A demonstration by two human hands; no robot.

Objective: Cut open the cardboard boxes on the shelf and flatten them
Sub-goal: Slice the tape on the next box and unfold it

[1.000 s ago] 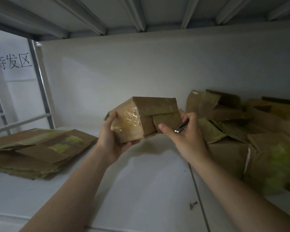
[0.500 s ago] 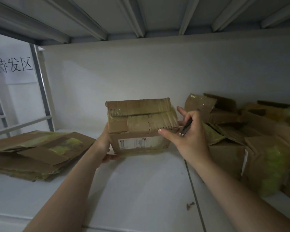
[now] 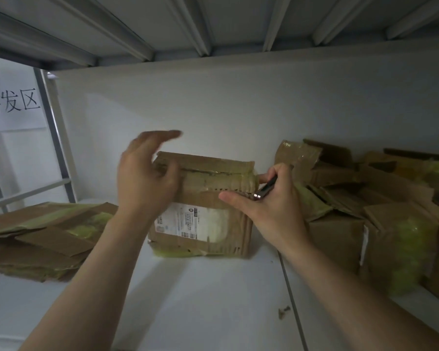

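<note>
Nearest you, both bare forearms reached up from the bottom edge over the white metal shelf board (image 3: 200, 307), where a few small dark scraps (image 3: 283, 311) lay just left of the board's seam. Your left hand (image 3: 147, 178) was raised at the top left corner of the box with its fingers loosely straight and close together, gripping nothing. It was blurred, so I could not tell whether the palm touched the cardboard. Your right hand (image 3: 271, 211) sat at the box's right end with its fingers curled round a slim dark cutter with a metal end (image 3: 265, 190), and its thumb lay straight along the upper front face. The brown taped cardboard box (image 3: 213, 173) stood on the shelf board between your hands. Its white shipping label (image 3: 188, 221) faced you, yellowish tape ran along its bottom edge, and a slit showed along the top flaps. To the left, well apart from it, lay a stack of flattened brown cardboard sheets (image 3: 36, 236). To the right, just behind your right hand, a pile of crumpled brown cardboard boxes with yellow-green tape (image 3: 365, 211) filled that side of the shelf. Behind everything stood the plain white back panel (image 3: 238, 102). At far left a grey metal upright (image 3: 53, 138) stood in front of a white paper sign with black characters (image 3: 13, 105). Overhead ran the ribbed grey underside of the next shelf (image 3: 213, 21).
</note>
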